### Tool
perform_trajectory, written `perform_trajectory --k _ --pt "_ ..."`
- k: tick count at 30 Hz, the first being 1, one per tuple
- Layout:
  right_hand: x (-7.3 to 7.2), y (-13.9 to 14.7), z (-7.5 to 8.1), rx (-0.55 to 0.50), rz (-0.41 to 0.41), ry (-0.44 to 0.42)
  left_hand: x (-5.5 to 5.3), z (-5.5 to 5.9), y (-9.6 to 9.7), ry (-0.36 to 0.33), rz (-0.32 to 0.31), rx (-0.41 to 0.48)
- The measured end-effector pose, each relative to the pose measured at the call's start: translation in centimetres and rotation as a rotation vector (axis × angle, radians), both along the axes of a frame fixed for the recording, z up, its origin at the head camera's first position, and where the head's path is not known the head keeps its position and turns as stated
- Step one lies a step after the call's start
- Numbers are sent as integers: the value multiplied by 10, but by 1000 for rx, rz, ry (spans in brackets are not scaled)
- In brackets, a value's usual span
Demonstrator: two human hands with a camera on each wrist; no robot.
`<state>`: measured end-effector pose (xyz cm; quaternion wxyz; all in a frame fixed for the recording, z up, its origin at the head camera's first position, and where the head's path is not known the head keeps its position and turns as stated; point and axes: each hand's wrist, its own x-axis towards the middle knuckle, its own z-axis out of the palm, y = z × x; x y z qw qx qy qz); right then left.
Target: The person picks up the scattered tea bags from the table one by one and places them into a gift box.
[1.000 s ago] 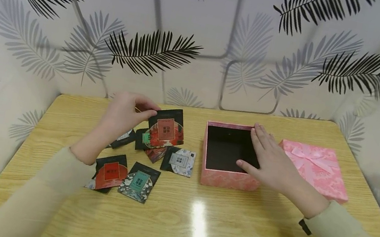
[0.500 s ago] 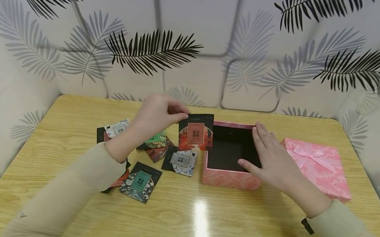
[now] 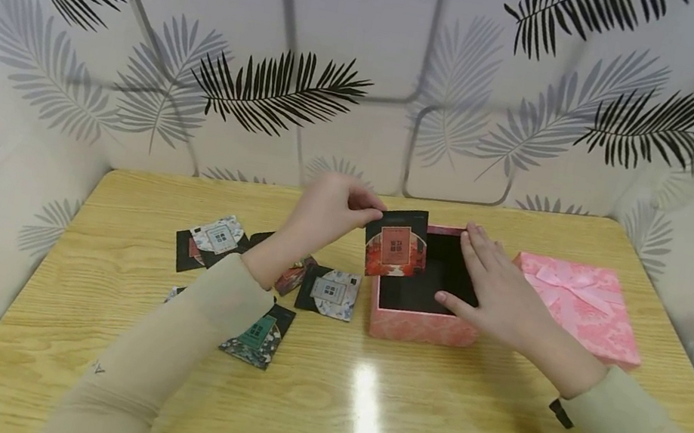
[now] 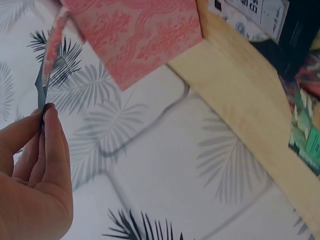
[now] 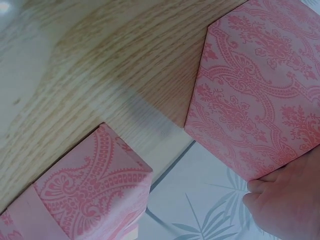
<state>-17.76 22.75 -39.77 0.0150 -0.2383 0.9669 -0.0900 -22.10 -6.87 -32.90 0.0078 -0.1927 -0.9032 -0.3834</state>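
Observation:
My left hand (image 3: 328,215) pinches a flat black tea sachet (image 3: 396,244) with a red label by its upper left corner, between thumb and fingers. The sachet overlaps the left side of an open pink box (image 3: 425,328) with a dark inside; in the left wrist view it shows edge-on, near the box's patterned wall (image 4: 135,40). My right hand (image 3: 502,296) rests along the box's right rim, fingers extended and thumb over the opening. In the right wrist view, its fingertips (image 5: 256,186) touch the box's edge.
A pink lid (image 3: 580,305) with a ribbon bow lies right of the box. Several other sachets lie to the left, including a white-labelled one (image 3: 329,292) near the box and a green-labelled one (image 3: 258,336), partly behind my left sleeve (image 3: 188,343). A patterned wall (image 3: 348,125) stands behind the table.
My left hand has carried the red-labelled sachet rightward from over the other sachets to the left part of the box opening. The right hand stays on the rim.

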Motion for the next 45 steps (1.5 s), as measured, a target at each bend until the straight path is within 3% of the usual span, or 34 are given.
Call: perform_trajectory --k 10,19,24,33,45 --pt "1 -1 2 -12 4 -3 -9 -22 27 -1 -58 -14" --pt "1 -1 2 -4 -8 -24 -7 -38 40 -34 -111 -132" --pt "2 -2 2 -6 -9 -28 -4 -41 45 -13 -123 -186" --pt "3 -2 3 -15 -9 -26 -1 -47 54 93 -212 -342" --pt "3 -2 1 -22 -12 -28 -4 -49 52 63 -182 -299"
